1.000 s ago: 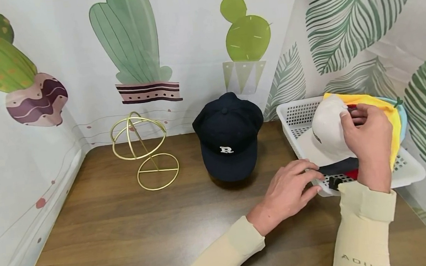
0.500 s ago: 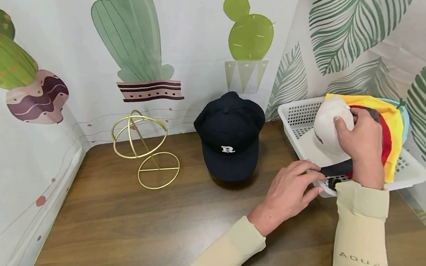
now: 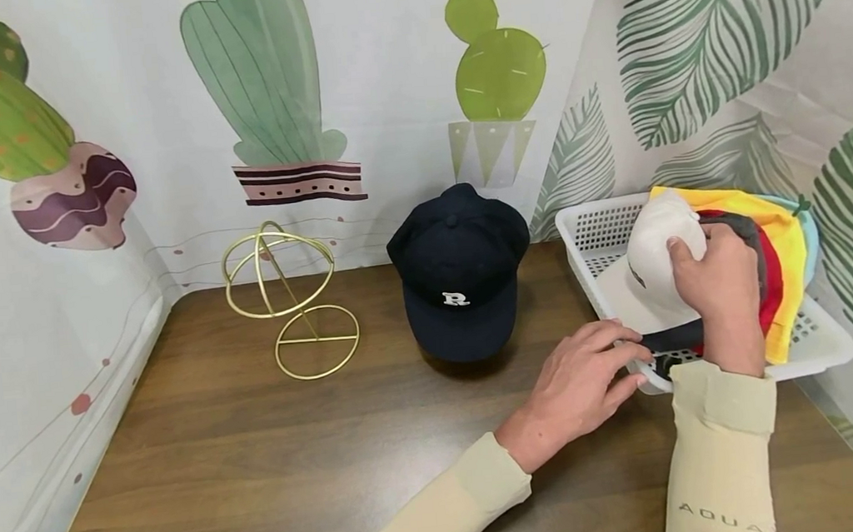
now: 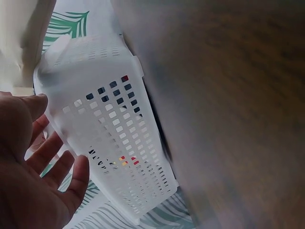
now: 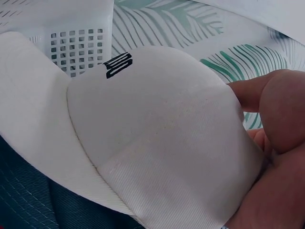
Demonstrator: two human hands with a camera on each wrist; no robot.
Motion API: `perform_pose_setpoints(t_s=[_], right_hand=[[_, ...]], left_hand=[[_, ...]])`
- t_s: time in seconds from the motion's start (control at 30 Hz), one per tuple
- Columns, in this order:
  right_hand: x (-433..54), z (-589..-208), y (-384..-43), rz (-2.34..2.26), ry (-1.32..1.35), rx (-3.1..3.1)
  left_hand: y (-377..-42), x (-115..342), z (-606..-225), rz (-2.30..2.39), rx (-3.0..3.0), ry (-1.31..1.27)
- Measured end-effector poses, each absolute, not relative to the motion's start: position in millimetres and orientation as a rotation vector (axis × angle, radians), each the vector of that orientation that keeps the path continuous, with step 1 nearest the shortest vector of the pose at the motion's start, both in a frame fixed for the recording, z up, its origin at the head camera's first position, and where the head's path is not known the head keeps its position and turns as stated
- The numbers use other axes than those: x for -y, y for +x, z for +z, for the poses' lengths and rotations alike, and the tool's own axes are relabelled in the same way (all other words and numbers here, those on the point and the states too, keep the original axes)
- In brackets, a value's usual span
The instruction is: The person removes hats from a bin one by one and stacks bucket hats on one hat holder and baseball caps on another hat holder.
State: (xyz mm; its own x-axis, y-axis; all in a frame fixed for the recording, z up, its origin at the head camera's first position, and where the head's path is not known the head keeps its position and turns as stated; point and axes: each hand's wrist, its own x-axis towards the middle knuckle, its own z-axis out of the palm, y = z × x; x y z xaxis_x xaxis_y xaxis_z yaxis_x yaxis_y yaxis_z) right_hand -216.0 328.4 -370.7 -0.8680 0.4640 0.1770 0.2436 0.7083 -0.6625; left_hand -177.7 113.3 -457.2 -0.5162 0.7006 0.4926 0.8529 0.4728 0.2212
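Observation:
A white cap (image 3: 655, 260) lies on top of several stacked caps in the white plastic basket (image 3: 592, 240). My right hand (image 3: 725, 284) pinches the back edge of its crown, thumb outside and the other fingers behind; the right wrist view shows the white cap (image 5: 162, 129) with dark lettering. My left hand (image 3: 581, 375) rests at the basket's near left rim with fingers spread and fairly straight. In the left wrist view the left hand (image 4: 43, 167) is beside the basket wall (image 4: 109, 124). Under the white cap, dark, red, yellow (image 3: 789, 246) and light blue caps show in part.
A navy cap (image 3: 457, 276) with a white R stands mid-table, its support hidden. To its left stands a gold wire cap stand (image 3: 315, 333) with nothing on it. Patterned cloth (image 3: 398, 93) hangs behind the brown wooden table (image 3: 263, 479).
My right hand has moved left and down onto the white cap's back edge and closed on it. More of the dark and red caps behind shows. My left hand has kept its place.

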Motion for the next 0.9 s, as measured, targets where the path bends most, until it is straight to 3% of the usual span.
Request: perform_pose_setpoints(t_s=[0.9], right_hand=[[-319.3,-362.2,-210.8,0.974,-0.595,2.372]], left_hand=[[-176.9,-113.6,-459.2,-0.644,2.395,-1.313]])
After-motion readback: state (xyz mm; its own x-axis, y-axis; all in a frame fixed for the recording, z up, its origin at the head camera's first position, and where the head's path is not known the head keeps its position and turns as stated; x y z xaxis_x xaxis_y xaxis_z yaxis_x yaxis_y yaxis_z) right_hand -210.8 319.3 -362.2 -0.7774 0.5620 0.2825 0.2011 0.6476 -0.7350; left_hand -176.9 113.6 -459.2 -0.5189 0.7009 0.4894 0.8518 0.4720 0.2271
